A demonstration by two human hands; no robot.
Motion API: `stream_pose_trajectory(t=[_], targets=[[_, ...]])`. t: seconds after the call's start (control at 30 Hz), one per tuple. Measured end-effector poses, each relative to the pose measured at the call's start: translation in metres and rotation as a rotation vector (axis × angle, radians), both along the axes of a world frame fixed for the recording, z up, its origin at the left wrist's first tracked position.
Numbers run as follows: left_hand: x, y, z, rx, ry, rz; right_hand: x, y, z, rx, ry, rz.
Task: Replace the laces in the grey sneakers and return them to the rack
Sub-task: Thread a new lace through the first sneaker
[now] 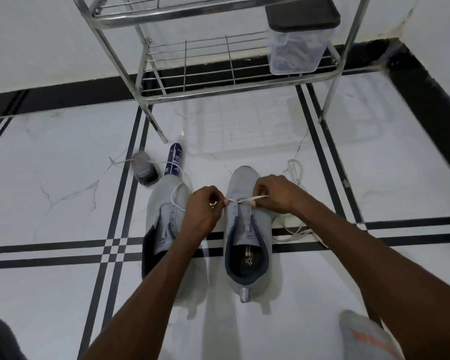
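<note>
Both of my arms reach up from the bottom of the frame to the right grey sneaker (247, 229) in the middle. With my left hand (202, 210) I pinch one end of the white lace (247, 200). My right hand (273, 193) pinches the other end. The lace lies flat across the lowest holes, near the toe.

I think the lace could slip back out if I let one end go, or end up longer on one side if I pull harder there.

This sneaker's long side runs up and down the frame, toe toward the steel rack (218, 74) at the top, heel toward me. The left grey sneaker (164, 216) sits just beside it, pointing the same way.
</note>
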State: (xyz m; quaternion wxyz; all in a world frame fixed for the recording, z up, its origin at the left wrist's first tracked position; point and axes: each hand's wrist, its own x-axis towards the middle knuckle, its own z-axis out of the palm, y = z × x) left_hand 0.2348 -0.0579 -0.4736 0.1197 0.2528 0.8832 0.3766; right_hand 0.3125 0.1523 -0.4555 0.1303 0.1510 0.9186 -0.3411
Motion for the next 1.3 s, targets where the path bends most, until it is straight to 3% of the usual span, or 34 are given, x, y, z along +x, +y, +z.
stream_pose_trajectory(t=[0.23, 0.47, 0.53, 0.7, 0.97, 1.13, 1.3], targets=[[0.007, 0.003, -0.001, 0.073, -0.215, 0.222, 0.012, 0.008, -0.006, -0.311, -0.01, -0.135], [0.01, 0.004, 0.008, 0.426, -0.621, 0.458, 0.007, 0.001, -0.021, -0.274, 0.008, -0.173], [0.007, 0.001, 0.004, 0.358, -0.55, 0.407, 0.006, -0.001, -0.02, -0.248, 0.022, -0.162], [0.0, 0.002, 0.0, 0.069, -0.006, 0.082, 0.002, -0.001, -0.018, -0.226, 0.021, -0.118], [0.01, 0.007, -0.007, -0.055, -0.124, 0.137, 0.006, -0.007, -0.018, -0.179, 0.035, -0.15], [0.012, 0.004, -0.014, 0.132, -0.3, 0.257, 0.016, -0.006, -0.017, -0.191, 0.091, -0.153], [0.013, 0.007, -0.005, 0.157, -0.206, 0.207, 0.023, -0.006, -0.018, -0.144, 0.173, -0.091]])
